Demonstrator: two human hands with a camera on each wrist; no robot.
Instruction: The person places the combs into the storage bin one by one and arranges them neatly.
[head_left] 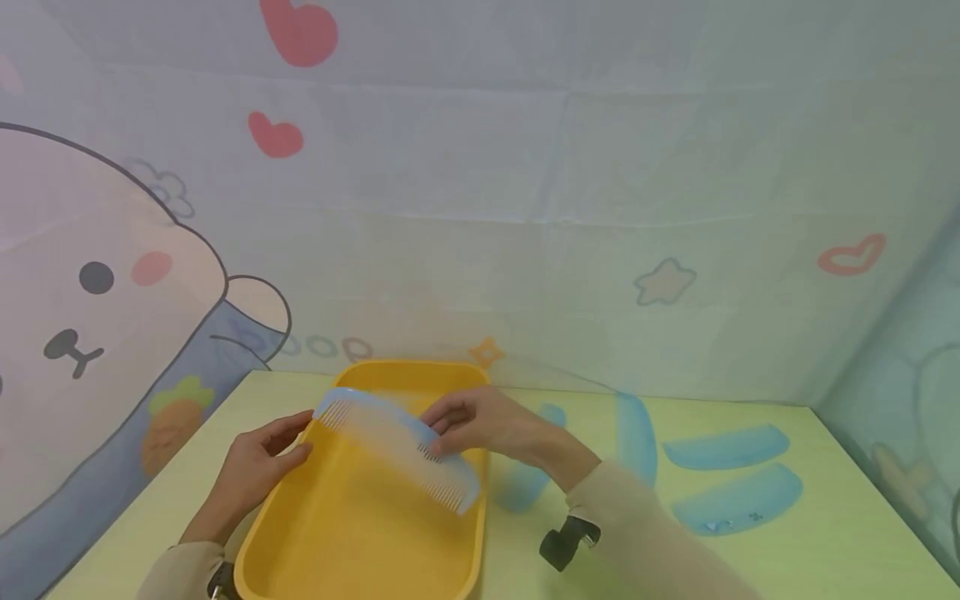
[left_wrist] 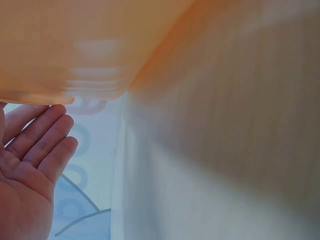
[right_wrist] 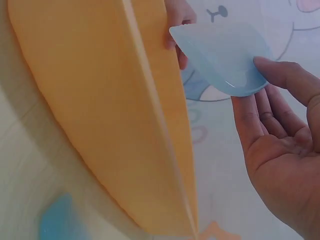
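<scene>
Comb (head_left: 382, 440) of translucent pale blue material, with a curved back and a row of fine teeth, is located above the deep yellow rectangular tray with rounded corners (head_left: 360, 533). The comb slants across the tray opening, with its left end higher in the head view and its toothed edge directed toward the wearer.

Right hand (head_left: 487, 425): the fingers grip the comb near its back, the thumb on one face and the fingers on the opposite face. The right wrist view shows this grip at one end of the comb.

Left hand (head_left: 255, 467): the fingers bear on the outside of the tray at its left rim, nearly straight; the thumb lies over the rim, so that the rim sits between them. The fingertips are just beside the left end of the comb; whether they touch it cannot be determined.

Pale yellow-green table (head_left: 832, 500): supports the tray. To the right of the tray lie four translucent blue curved pieces: one partly covered by the right forearm (head_left: 522, 492), one upright in the head view (head_left: 636, 437), and two side by side farther right (head_left: 726, 447) (head_left: 738, 500). The nearer of these two bears small decorations along its lower edge.
</scene>
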